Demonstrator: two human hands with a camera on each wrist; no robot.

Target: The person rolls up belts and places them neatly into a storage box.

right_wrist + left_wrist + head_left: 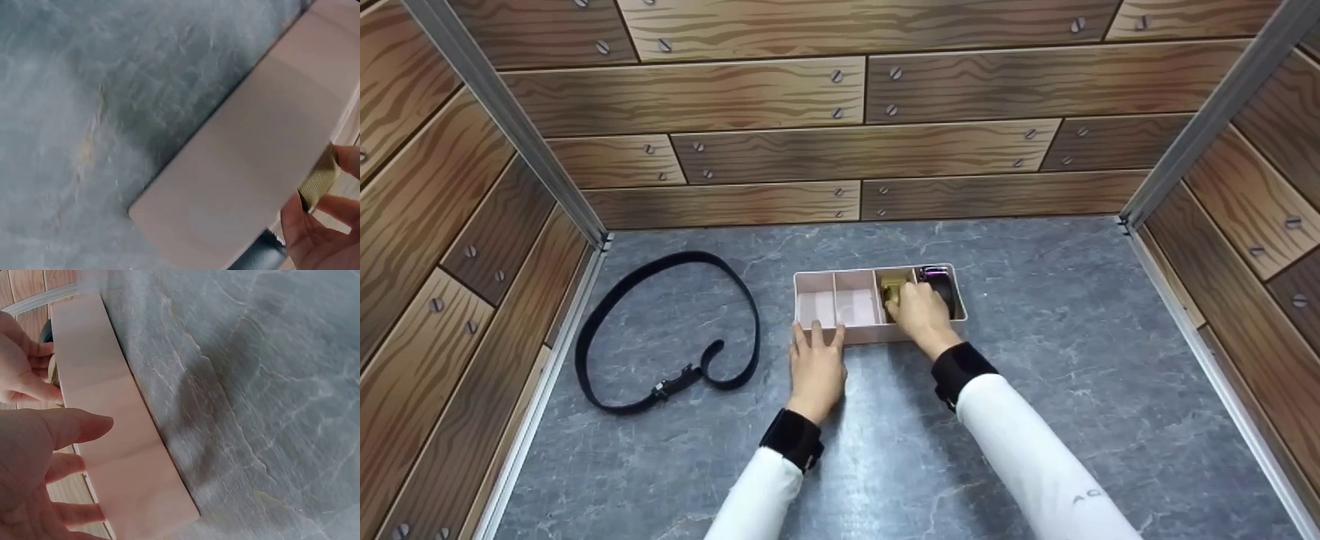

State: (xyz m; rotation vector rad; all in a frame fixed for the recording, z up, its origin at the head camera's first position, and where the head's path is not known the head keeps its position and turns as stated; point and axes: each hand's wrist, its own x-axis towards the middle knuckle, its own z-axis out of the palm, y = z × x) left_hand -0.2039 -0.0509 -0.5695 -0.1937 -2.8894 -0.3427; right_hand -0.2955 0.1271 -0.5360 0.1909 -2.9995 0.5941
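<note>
A pale pink box [859, 335] with a row of compartments sits on the floor. My right hand [921, 309] reaches into its third compartment from the left and pinches a rolled olive webbing belt [320, 179] between thumb and fingers. Part of that roll [894, 285] shows beyond the hand. In the rightmost compartment lies a dark roll, apparently a belt, [939, 283] with a shiny purplish top. My left hand [817, 371] rests its extended fingers on the box's front rim near the left end. Its thumb [93, 426] lies by the front wall.
A black belt [675, 259] lies in a loose loop left of the box, its buckle [661, 388] toward the front. Wood-patterned walls [765, 154] with metal corner strips [517, 135] enclose the grey marbled surface [1072, 360] at the back and sides.
</note>
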